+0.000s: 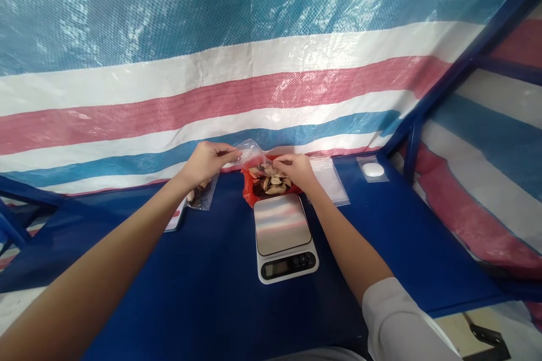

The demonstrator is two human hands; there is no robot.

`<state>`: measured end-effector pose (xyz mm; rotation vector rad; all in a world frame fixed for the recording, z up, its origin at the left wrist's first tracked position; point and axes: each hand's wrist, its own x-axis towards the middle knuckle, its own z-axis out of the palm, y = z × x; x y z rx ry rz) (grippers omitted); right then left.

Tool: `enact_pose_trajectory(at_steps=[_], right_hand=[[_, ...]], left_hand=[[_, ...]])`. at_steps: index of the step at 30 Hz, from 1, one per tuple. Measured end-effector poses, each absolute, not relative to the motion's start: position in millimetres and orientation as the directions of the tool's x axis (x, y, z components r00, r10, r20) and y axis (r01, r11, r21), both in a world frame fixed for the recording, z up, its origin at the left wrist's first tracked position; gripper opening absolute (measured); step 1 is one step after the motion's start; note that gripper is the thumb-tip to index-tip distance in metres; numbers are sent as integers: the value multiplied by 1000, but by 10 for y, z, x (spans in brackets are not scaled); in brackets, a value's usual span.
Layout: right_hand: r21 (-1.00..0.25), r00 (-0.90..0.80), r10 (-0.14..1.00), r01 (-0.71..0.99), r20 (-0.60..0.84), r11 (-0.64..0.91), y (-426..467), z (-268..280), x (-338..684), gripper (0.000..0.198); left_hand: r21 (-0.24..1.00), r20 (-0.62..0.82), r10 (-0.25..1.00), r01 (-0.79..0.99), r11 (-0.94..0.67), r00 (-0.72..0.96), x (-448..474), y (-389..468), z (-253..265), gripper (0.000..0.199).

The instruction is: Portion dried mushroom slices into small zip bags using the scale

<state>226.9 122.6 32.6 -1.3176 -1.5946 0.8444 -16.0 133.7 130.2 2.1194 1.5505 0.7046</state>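
Observation:
My left hand pinches the edge of a clear plastic bag, held above a red plastic bag. Dried pale-brown slices with dark edges fill the open red bag. Over these slices, my right hand has its thumb and fingers pinched together near the clear bag; what lies between the fingertips is too small to make out. In front of the red bag is a white digital kitchen scale, its metal plate bare. Below my left hand lies another clear bag with similar slices inside.
A stack of clear bags lies right of the red bag. Farther right, a white oval object rests on a small clear bag. A flat white-edged object sits at left. Striped sheeting walls off the blue table.

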Motion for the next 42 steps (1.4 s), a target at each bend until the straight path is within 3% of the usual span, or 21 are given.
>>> enact_pose_trajectory(at_steps=[19, 29, 36, 42], right_hand=[[-996, -37, 998, 77, -46, -43, 1190, 384, 2271, 16], [-982, -44, 998, 185, 32, 40, 1219, 232, 2188, 16], [-999, -98, 995, 7, 31, 32, 1209, 233, 2137, 15], [-995, -53, 995, 48, 88, 90, 1175, 303, 2107, 14]], left_hand=[[653, 191, 969, 716, -246, 158, -337, 1420, 1352, 39], [645, 168, 962, 713, -273, 217, -288, 1412, 1455, 40], [635, 167, 951, 710, -305, 259, -247, 1435, 1477, 40], [628, 182, 951, 714, -309, 251, -229, 1428, 1487, 39]])
